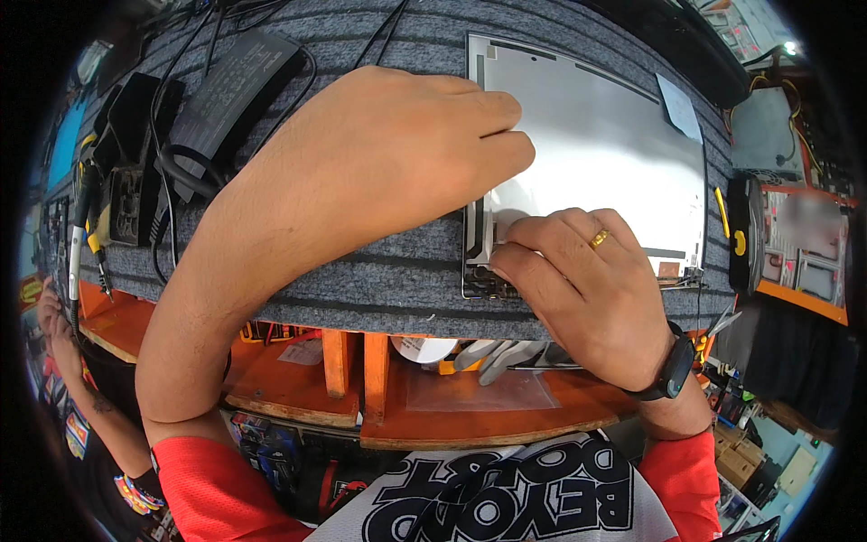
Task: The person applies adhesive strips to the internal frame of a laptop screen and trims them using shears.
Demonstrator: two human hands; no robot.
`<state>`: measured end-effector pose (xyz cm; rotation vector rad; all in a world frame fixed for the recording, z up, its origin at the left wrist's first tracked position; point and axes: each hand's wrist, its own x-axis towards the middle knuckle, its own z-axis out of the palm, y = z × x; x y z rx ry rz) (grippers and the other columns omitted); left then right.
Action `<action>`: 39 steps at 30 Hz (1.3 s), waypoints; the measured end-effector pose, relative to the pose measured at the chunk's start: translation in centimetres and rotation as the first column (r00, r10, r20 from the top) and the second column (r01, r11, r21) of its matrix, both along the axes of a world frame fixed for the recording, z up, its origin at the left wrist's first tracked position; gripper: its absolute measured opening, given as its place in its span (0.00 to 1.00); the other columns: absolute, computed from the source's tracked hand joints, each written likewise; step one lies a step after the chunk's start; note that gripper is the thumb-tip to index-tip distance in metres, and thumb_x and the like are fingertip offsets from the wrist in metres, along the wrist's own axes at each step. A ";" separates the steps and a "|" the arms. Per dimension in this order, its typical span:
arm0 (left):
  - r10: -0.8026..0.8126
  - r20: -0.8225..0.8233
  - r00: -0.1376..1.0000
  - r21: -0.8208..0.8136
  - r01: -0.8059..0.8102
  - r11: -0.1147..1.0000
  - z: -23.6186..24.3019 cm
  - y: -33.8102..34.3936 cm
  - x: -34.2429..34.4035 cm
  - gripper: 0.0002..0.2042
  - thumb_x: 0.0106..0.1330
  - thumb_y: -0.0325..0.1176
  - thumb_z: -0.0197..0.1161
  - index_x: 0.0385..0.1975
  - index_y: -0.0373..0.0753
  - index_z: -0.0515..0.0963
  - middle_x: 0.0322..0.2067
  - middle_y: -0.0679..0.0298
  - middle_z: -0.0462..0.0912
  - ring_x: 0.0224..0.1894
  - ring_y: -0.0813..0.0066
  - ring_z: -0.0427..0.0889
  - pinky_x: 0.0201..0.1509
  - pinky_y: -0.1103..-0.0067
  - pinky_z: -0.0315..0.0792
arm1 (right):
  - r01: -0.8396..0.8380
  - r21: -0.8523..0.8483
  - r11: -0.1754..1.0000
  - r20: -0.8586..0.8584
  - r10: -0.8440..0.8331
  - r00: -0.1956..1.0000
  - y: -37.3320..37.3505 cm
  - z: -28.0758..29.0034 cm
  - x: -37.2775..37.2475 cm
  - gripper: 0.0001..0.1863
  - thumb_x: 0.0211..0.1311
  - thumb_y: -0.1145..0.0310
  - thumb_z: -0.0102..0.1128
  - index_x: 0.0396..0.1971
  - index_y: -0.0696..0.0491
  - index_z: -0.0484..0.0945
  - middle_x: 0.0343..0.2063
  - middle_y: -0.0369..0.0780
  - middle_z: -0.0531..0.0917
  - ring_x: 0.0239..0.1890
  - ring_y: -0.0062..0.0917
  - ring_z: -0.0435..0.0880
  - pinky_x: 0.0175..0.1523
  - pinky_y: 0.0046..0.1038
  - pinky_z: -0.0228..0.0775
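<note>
A silver laptop panel (pixel 596 154) lies on the grey striped mat, with a dark strip along its left edge and small exposed parts at the bottom corners. My left hand (pixel 433 140) bends over its upper left side, fingers curled and fingertips hidden, so what they hold is unclear. My right hand (pixel 582 289), with a gold ring and a watch at the wrist, pinches at the panel's lower left corner by the hinge parts; I cannot make out exactly what is between thumb and forefinger. A pale rectangular piece (pixel 677 108) rests at the panel's upper right.
A black power brick (pixel 230 99), cables and black tools (pixel 131 163) are at left. A yellow tool (pixel 721 212) and an orange case (pixel 804 248) sit at right. Orange shelving (pixel 375 379) is below the mat's edge. Another person's tattooed arm (pixel 95 406) is at far left.
</note>
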<state>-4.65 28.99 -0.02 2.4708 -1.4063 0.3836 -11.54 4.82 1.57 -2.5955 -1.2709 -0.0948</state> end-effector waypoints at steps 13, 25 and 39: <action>-0.051 0.049 0.997 -0.028 0.052 0.998 -0.7 0.2 0.1 0.08 0.57 0.30 0.65 0.36 0.39 0.77 0.33 0.65 0.77 0.38 0.66 0.84 0.36 0.72 0.79 | -0.039 -0.059 0.998 -0.002 0.039 0.999 0.3 -0.1 0.2 0.11 0.54 0.68 0.65 0.39 0.50 0.82 0.42 0.35 0.80 0.42 0.27 0.79 0.46 0.31 0.69; -0.025 0.071 0.997 -0.044 0.028 0.999 -1.4 0.1 0.1 0.07 0.57 0.31 0.67 0.35 0.42 0.80 0.35 0.68 0.79 0.40 0.70 0.85 0.37 0.74 0.82 | -0.075 -0.081 0.994 0.013 0.076 0.997 0.4 0.0 0.4 0.13 0.54 0.70 0.68 0.41 0.52 0.84 0.44 0.35 0.81 0.43 0.27 0.80 0.45 0.31 0.69; 0.009 0.079 0.997 0.009 -0.010 1.000 -1.3 -0.1 0.0 0.06 0.61 0.31 0.66 0.36 0.43 0.81 0.38 0.70 0.83 0.43 0.72 0.87 0.38 0.75 0.85 | -0.087 -0.155 0.984 0.004 0.089 0.996 1.1 1.4 0.6 0.13 0.49 0.71 0.69 0.38 0.53 0.86 0.43 0.35 0.84 0.43 0.29 0.82 0.44 0.33 0.70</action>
